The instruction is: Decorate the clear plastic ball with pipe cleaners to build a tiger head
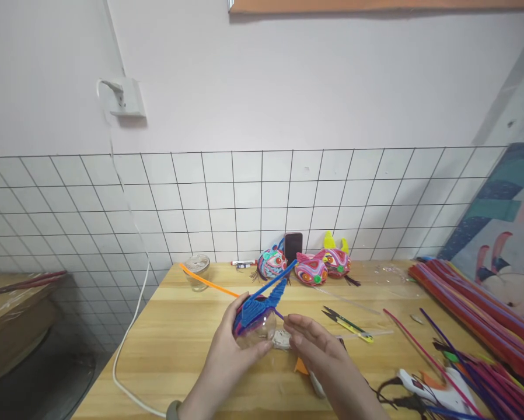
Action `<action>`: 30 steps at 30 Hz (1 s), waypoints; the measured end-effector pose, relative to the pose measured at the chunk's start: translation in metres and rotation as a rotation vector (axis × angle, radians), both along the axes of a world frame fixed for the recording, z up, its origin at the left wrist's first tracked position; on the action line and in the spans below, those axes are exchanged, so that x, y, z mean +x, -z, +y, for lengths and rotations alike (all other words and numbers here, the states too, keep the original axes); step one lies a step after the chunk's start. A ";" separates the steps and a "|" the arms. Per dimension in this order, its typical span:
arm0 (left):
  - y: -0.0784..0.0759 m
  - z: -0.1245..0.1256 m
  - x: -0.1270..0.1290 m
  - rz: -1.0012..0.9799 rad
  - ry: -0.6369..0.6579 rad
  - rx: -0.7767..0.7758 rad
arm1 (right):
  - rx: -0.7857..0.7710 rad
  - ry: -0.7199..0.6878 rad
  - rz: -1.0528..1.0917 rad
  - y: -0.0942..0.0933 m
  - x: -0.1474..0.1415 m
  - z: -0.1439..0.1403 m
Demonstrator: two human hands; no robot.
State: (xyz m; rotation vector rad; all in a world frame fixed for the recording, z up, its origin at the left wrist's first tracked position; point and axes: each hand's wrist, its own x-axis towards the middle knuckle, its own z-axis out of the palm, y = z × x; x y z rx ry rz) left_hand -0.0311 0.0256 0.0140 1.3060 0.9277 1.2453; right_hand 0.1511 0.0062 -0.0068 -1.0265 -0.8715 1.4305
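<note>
Above a pale wooden worktop (178, 338), the left hand (231, 353) grips a clear round ball wrapped in blue fuzzy pipe cleaner (255, 318). The right hand (318, 344) pinches the thin purple pipe-cleaner end (280, 315) just beside it. Yellow-handled snips (347, 324) lie nearby.

Head camera looks down (close) over table (178, 338).

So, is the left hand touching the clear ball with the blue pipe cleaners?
Touching. The head view shows the left hand wrapped around the clear ball, fingers pressed against its side.
</note>
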 end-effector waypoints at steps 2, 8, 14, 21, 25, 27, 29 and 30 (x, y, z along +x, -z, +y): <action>-0.001 0.000 -0.001 -0.087 0.067 -0.037 | 0.040 -0.017 -0.059 -0.003 0.001 0.001; -0.002 0.000 -0.006 -0.375 0.134 -0.250 | 0.133 0.114 -0.294 -0.010 0.003 0.000; -0.006 -0.002 -0.006 -0.553 0.181 -0.418 | 0.234 0.097 -0.578 -0.004 0.012 0.000; -0.007 -0.002 -0.005 -0.614 0.251 -0.481 | 0.519 0.124 -0.836 -0.009 0.005 -0.003; -0.004 -0.002 -0.003 -0.604 0.253 -0.478 | 0.656 0.079 -0.948 -0.011 0.002 -0.002; -0.003 -0.002 -0.003 -0.607 0.262 -0.470 | 0.701 0.070 -1.000 -0.012 0.001 0.000; -0.002 -0.003 -0.003 -0.606 0.269 -0.466 | 0.734 0.062 -1.036 -0.012 0.000 0.001; -0.002 -0.003 -0.002 -0.606 0.271 -0.465 | 0.748 0.063 -1.045 -0.012 -0.001 0.001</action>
